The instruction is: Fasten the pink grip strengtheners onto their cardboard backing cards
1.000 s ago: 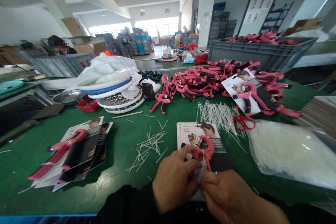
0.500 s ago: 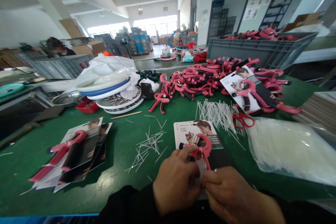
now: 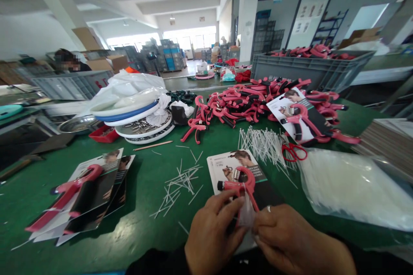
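In front of me a pink and black hand grip strengthener (image 3: 247,176) lies on a printed backing card (image 3: 217,167). My left hand (image 3: 214,227) is closed around its left handle, with the index finger and thumb bent toward the middle. My right hand (image 3: 284,227), with a ring on one finger, is pinched closed beside the right handle. A whitish, blurred strip shows between the hands; what the right fingertips grip is hidden. Thin white cable ties (image 3: 180,184) lie scattered to the left, and a thicker heap of cable ties (image 3: 263,146) lies beyond the card.
Carded grip strengtheners (image 3: 87,193) are stacked at left. A pile of loose grip strengtheners (image 3: 232,103) lies behind, before a grey crate (image 3: 300,71). Red scissors (image 3: 294,152), a clear plastic bag (image 3: 351,189) and a cardboard stack (image 3: 387,142) are at right. A person (image 3: 69,60) is far left.
The view has shifted slightly. The card and strengthener have turned a little, and the left fingers have slid down off the strengthener's upper part. The whitish strip between the hands shows more.
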The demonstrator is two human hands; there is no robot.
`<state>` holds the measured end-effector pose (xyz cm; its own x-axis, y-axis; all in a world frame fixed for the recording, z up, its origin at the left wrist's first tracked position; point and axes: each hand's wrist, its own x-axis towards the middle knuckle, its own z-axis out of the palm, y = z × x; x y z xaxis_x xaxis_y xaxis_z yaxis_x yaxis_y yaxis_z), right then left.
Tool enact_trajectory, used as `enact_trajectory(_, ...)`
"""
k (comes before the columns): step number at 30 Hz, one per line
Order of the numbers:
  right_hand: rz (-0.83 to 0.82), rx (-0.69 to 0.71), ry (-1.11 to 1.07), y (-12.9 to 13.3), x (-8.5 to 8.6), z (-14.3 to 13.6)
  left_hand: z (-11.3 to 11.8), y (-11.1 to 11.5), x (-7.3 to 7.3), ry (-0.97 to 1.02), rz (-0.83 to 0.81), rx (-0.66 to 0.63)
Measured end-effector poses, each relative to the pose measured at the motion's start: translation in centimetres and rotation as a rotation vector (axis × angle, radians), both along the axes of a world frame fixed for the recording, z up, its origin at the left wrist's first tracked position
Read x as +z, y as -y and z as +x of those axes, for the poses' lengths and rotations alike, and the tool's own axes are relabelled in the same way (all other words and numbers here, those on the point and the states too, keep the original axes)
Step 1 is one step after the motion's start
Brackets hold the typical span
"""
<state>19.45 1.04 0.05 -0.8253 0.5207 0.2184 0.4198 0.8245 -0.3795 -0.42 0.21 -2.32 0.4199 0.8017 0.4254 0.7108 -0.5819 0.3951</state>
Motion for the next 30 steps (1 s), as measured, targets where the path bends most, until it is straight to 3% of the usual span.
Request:
enact_trajectory(3, -0.151, -0.112, -0.192, 0.1, 0.0, 1.7, -0.5, 1.2, -2.0, 0.060, 0.106, 0.058)
enact_trajectory(6, -0.149, -0.552, -0.251, -1.4, -0.5, 4.2, 0.0, 2.2, -3.9, 0.080, 0.169, 0.124)
enact_trajectory(8, -0.007, -0.762, -0.049, -3.1, -0.9, 5.9, 0.6, 2.7, -4.8, 0.117, 0.179, 0.215)
enact_trajectory(11, 0.258, -0.815, 0.263, -5.6, -1.2, 8.0, 1.3, 2.8, -5.6, 0.148, 0.173, 0.294)
enact_trajectory(16, 0.345, -0.945, 0.471, -9.0, -0.3, 10.5, 0.9, 2.5, -6.5, 0.114, 0.234, 0.259)
enact_trajectory(22, 0.227, -1.024, 0.674, -13.0, -0.6, 11.8, 1.0, 3.0, -7.2, 0.111, 0.250, 0.256)
enact_trajectory(30, 0.062, -1.017, 0.632, -16.0, -1.5, 9.8, 1.0, 3.3, -5.1, 0.196, 0.070, 0.306)
